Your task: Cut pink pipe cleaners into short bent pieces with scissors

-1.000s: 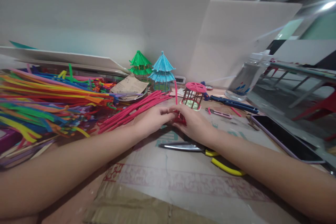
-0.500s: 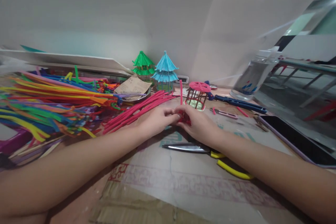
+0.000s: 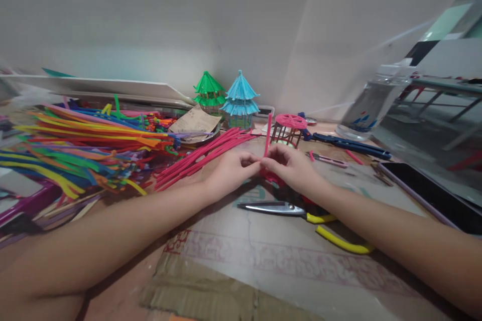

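Both hands meet over the cardboard, their fingertips pinched together. My left hand [image 3: 235, 168] and my right hand [image 3: 289, 163] grip a pink pipe cleaner [image 3: 268, 133], whose straight end points up between them. Dark pink material, partly hidden, shows beneath the right fingers. Just behind the right hand stands a small round frame [image 3: 290, 121] with a pink spoked top on brown posts. A bundle of pink pipe cleaners [image 3: 203, 158] lies beside my left hand. Below the hands rest scissors [image 3: 274, 207] with yellow handles, partly under my right forearm.
Piles of coloured pipe cleaners [image 3: 94, 135] fill the left side. Green [image 3: 208, 90] and blue [image 3: 240, 93] model pavilions stand at the back. On the right are a clear bottle [image 3: 369, 105], a dark blue tool [image 3: 350, 145], a pink cutter [image 3: 329, 159] and a phone [image 3: 429, 195].
The fingers have shifted: my right hand has opened its curl a little, its thumb and fingertips now pinching at the pink stem's base. The whole view has moved slightly.
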The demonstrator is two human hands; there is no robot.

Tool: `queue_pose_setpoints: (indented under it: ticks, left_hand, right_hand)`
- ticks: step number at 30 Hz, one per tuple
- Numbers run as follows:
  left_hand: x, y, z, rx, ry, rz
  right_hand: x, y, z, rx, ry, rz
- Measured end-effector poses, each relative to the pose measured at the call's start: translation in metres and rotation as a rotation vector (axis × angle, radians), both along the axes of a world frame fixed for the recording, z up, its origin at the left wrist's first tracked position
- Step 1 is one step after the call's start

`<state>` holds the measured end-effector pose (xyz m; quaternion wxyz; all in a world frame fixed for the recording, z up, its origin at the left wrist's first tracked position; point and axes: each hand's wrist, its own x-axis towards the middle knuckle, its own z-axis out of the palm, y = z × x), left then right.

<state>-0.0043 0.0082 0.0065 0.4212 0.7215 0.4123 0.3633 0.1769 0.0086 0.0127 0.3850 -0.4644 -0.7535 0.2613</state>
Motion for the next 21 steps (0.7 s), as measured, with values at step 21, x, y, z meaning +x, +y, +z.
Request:
queue_pose_setpoints:
  ticks: [21]
  left_hand:
    - [-0.003,0.019,-0.016,-0.02,-0.064,-0.194]
  right_hand:
    - [0.002,0.006,-0.003,-0.007,-0.041,-0.047]
